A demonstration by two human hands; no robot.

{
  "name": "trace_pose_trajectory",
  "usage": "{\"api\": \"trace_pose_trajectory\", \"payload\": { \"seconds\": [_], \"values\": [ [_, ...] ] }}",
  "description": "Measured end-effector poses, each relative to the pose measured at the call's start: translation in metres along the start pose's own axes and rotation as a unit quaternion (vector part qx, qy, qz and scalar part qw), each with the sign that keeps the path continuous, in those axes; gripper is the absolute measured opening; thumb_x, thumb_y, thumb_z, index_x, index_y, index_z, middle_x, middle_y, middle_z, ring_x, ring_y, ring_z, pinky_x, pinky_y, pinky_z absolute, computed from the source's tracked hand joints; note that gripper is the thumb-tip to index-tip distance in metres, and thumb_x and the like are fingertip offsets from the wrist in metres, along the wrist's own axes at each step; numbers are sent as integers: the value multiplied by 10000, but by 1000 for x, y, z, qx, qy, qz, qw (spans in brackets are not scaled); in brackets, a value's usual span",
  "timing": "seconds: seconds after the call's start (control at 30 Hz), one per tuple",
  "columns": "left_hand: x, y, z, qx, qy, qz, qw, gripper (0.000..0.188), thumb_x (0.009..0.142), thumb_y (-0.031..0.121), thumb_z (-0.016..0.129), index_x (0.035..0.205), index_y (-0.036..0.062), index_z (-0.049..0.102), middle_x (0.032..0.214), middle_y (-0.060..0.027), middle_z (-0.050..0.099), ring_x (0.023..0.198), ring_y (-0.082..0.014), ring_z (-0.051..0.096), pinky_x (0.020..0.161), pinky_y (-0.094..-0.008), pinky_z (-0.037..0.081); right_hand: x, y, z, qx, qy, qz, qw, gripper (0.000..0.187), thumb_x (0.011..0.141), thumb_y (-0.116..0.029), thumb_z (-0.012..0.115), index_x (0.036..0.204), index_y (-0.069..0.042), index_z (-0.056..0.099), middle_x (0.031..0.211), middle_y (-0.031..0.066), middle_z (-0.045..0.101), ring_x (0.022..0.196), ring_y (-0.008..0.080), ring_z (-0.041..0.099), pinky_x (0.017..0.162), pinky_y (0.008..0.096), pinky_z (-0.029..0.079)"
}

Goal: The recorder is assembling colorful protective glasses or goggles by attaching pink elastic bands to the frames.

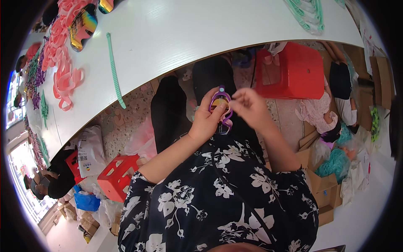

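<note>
My left hand (pixel 205 117) is closed around a pair of purple swim goggles (pixel 227 122) above my lap, its thumb lying across them. The lenses show a yellow-orange sheen, and a small blue-green piece sits at the far end of the frame. Just right of the goggles is my right hand (pixel 252 107), fingers bent and drawn together close to the frame. Whether anything small is between those fingertips, I cannot make out.
Ahead curves a white table (pixel 168 38) bearing a green strap (pixel 114 69), pink goggle parts (pixel 65 82), mirrored lenses (pixel 82 27) and green straps (pixel 308 17). Red stools (pixel 294 71) stand on the floor. Cardboard boxes (pixel 325 193) are at the right; other people sit at both sides.
</note>
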State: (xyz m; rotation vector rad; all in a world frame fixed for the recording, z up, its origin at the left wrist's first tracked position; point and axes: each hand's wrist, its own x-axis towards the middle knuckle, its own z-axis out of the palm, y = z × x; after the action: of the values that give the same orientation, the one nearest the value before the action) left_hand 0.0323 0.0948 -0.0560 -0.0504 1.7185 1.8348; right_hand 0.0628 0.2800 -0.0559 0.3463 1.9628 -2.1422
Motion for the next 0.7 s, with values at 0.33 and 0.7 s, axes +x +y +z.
{"api": "trace_pose_trajectory", "payload": {
  "seconds": [0.33, 0.7],
  "values": [
    [6, -12, -15, -19, -100, 6, 995, 557, 1016, 141, 607, 1514, 32, 385, 1320, -91, 592, 1171, -152, 579, 1010, -312, 478, -22, 11, 5, 107, 5, -53, 993, 160, 966, -24, 650, 1099, 4, 564, 916, 56, 673, 779, 77, 642, 650, 208, 510],
    [-1, -4, -4, 61, -89, 65, 992, 547, 1020, 196, 612, 1490, -2, 415, 1205, -119, 619, 1054, -173, 619, 926, -288, 506, -19, 8, 5, 120, -16, 44, 992, 409, 951, -51, 664, 1346, 9, 575, 759, -12, 564, 590, 34, 515, 499, 179, 411]
  ]
}}
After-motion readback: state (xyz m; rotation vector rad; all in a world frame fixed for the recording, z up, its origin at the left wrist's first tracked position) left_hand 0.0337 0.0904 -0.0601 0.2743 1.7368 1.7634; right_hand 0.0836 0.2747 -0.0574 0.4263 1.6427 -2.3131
